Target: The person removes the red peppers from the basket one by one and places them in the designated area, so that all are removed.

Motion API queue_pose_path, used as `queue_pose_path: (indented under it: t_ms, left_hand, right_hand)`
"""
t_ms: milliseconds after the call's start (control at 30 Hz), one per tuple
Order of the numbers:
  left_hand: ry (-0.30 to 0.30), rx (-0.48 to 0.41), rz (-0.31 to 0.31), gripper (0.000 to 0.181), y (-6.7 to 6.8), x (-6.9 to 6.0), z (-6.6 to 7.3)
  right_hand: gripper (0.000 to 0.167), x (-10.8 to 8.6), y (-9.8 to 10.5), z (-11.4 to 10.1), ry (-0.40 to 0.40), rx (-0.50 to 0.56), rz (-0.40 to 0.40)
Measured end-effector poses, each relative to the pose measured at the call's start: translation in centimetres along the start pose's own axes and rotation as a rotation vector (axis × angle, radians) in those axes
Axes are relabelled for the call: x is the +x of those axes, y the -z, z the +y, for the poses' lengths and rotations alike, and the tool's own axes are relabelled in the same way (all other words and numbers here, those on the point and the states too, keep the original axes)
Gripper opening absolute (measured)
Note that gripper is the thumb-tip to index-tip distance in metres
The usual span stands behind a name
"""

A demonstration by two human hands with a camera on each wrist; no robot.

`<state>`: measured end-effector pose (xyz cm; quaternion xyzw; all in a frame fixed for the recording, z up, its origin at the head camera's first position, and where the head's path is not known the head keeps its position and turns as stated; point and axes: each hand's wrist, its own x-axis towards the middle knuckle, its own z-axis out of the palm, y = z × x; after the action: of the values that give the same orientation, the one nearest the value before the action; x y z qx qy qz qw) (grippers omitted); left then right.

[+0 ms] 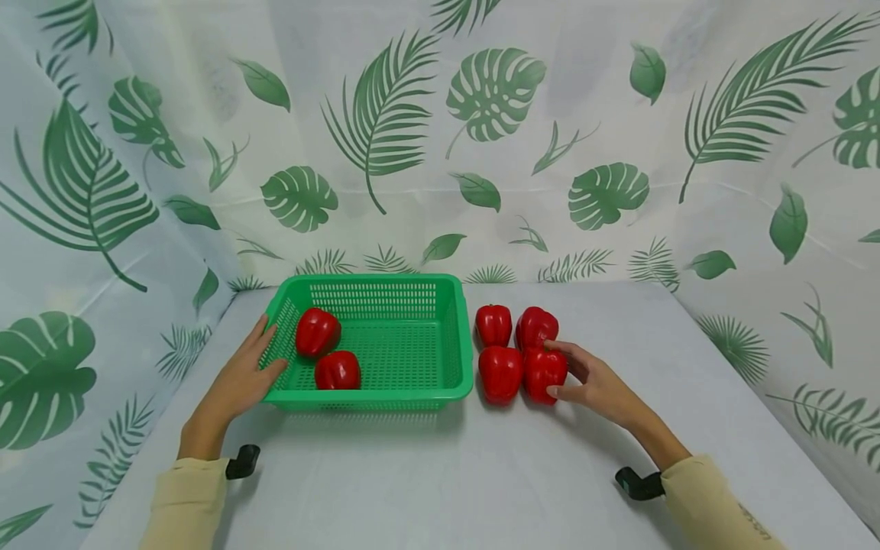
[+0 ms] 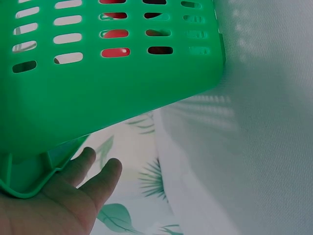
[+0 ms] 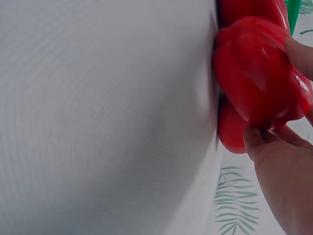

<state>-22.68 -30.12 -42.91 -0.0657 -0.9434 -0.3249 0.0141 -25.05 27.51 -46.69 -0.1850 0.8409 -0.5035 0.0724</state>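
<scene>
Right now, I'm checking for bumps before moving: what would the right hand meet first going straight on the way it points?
The near-right red pepper of the four beside the green basket; the right hand appears to touch it. Beyond that, depth is hard to judge.

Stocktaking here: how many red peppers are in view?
6: two peppers in the basket, three on the table right of it, plus one beside them, gripped by the right hand.
</scene>
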Motion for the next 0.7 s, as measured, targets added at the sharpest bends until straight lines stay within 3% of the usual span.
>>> queue_pose_path:
  t_ms: [333,700]
  left_hand:
    - [0.007,-0.001,-0.001,0.074,-0.1,0.0,0.0]
    - [-0.01,-0.02,0.008,0.073,-0.1,-0.1,-0.1]
  right_hand:
    - [0.097,0.1,0.2,-0.3,0.018,-0.016,0.009]
    - [0.101,1.1,1.0,-1.7,0.014,-0.087,0.038]
